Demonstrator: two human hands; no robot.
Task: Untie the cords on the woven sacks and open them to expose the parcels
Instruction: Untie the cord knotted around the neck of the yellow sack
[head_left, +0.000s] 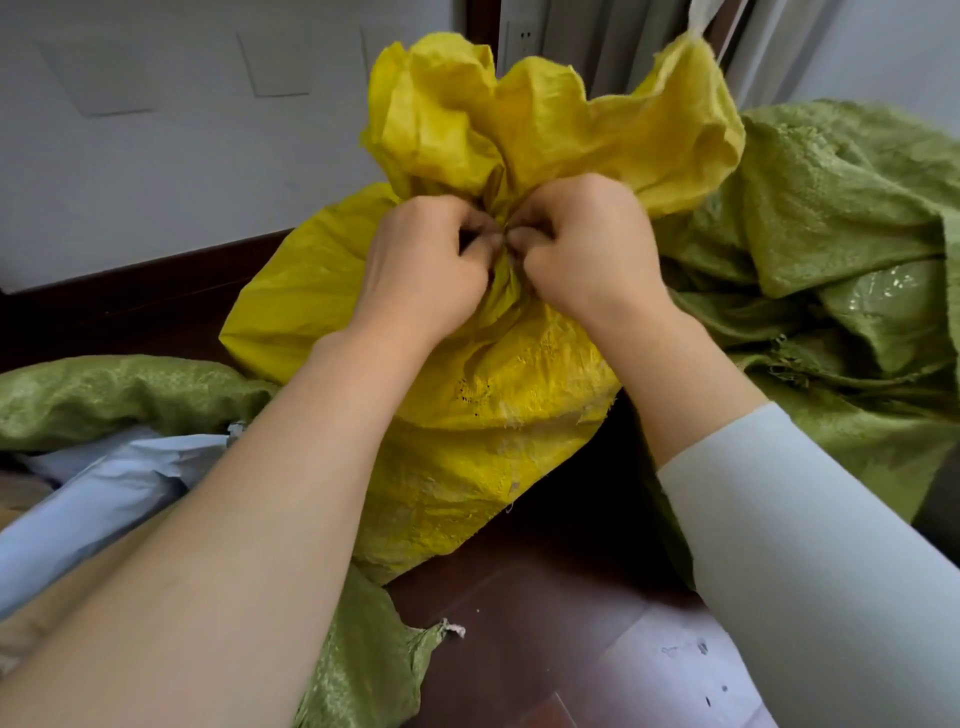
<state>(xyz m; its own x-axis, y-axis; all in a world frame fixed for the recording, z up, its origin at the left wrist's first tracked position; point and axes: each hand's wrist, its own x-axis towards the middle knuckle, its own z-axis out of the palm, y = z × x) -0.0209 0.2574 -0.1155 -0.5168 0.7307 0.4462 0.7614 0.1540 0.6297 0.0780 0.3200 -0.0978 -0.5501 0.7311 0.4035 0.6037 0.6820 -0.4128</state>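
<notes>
two hands (506, 244) at crinkled yellow sack's (493, 415) cinched neck

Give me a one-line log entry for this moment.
step: untying | left hand: pinching at neck | right hand: pinching at neck | yellow sack: still gathered shut | cord: hidden | parcels: not exposed

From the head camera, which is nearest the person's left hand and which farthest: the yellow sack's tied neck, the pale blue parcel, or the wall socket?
1. Yellow sack's tied neck: pinched by the left hand, centre.
2. Pale blue parcel: lower left, beside the forearm.
3. Wall socket: top, on the wall behind the sack.
</notes>
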